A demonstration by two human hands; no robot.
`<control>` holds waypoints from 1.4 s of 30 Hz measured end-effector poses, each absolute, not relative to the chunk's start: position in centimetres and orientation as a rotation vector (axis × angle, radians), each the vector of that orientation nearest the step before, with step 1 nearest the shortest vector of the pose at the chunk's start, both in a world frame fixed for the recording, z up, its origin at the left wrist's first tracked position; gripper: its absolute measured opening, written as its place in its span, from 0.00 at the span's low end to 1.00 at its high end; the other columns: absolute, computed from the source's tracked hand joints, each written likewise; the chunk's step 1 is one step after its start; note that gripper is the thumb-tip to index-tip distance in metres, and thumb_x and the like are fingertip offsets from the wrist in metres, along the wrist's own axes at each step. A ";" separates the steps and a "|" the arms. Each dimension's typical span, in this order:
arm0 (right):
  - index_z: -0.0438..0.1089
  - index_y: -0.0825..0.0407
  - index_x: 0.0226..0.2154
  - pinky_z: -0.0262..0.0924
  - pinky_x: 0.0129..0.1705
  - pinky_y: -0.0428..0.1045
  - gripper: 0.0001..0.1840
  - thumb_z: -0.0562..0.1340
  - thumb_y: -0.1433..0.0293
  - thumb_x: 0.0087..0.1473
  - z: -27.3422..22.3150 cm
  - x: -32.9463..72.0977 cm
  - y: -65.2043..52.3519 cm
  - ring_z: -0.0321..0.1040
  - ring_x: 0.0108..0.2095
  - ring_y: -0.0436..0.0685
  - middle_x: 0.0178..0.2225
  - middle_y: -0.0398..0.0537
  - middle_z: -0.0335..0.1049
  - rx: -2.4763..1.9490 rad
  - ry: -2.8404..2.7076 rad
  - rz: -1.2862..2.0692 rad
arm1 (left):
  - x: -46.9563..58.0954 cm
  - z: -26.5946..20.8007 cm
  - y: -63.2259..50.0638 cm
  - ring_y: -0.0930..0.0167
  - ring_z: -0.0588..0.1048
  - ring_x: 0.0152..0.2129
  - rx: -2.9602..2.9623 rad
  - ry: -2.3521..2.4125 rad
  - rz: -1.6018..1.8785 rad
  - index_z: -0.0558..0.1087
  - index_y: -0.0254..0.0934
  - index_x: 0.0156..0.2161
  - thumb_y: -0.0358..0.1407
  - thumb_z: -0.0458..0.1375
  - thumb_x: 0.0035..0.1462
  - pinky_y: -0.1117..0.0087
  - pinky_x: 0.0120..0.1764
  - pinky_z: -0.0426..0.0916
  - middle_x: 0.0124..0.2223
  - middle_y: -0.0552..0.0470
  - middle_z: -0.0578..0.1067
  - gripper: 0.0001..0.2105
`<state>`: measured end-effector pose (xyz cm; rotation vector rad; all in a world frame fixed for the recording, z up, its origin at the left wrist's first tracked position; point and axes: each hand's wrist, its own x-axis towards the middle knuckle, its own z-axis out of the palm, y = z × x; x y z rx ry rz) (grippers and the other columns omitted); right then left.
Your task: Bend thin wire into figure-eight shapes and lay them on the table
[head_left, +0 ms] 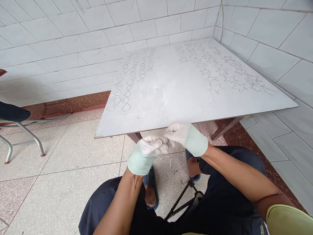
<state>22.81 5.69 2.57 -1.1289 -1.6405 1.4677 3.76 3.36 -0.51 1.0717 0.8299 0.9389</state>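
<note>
My left hand [153, 146], in a white glove with a pale green cuff, is closed, its fingertips pinched together. Right beside it, my right hand [177, 133] wears the same kind of glove and is pinched shut too. The fingertips of both hands meet just off the table's front edge, above my lap. What they hold is too thin or too hidden to make out. A thin bright sliver [170, 163] shows below the fingers; whether it hangs from them or lies on the floor, I cannot tell.
On the white tabletop [178, 98] lie several star-shaped wire pieces [216, 87] at the right and rows of teardrop-shaped wire loops [126, 107] at the left. Tiled walls [156, 29] border the table. A metal-legged stool [31, 133] stands at left, and a dark folding frame [181, 202] between my legs.
</note>
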 end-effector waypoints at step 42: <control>0.69 0.51 0.19 0.55 0.32 0.46 0.16 0.62 0.68 0.58 3.2 23.6 6.5 0.65 0.25 0.48 0.22 0.40 0.71 -1.305 -1.903 1.166 | 3.3 1.5 2.4 0.63 0.80 0.29 1.292 1.418 0.956 0.85 0.37 0.37 0.52 0.69 0.51 0.64 0.31 0.72 0.32 0.46 0.85 0.19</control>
